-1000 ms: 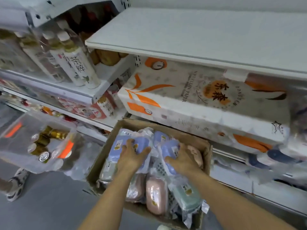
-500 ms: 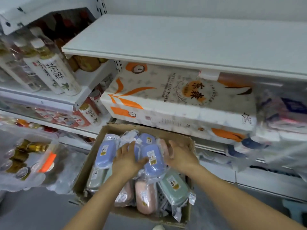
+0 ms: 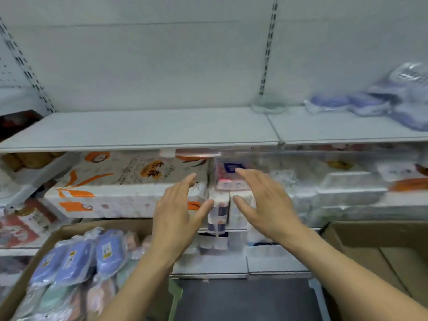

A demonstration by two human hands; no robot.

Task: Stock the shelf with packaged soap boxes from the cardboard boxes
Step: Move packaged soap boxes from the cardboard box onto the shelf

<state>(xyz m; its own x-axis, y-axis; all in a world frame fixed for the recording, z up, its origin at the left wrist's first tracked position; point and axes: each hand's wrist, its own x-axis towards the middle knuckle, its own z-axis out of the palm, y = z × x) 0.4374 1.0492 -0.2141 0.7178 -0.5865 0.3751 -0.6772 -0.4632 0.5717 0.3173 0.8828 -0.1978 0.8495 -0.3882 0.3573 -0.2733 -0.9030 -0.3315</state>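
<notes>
Both hands (image 3: 178,214) (image 3: 261,202) lifted out of cardboard box (image 3: 58,235), fingers spread, empty; soap packs (image 3: 74,260) lower left.

The single head view looks forward and slightly down, close to a white shelf (image 3: 139,130) at about chest height, perhaps. Its lower edge takes in a cardboard box (image 3: 69,230) and both forearms.

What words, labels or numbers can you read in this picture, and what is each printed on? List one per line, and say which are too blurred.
"东泰": in the orange emblem on the white-and-orange paper pack under the shelf.
Grey line of letters on that same pack: too blurred to read.
Yellow stickers on the blue soap packages in the cardboard box: too small to read.
Blue label on the tissue packs behind the hands: blurred.
</notes>
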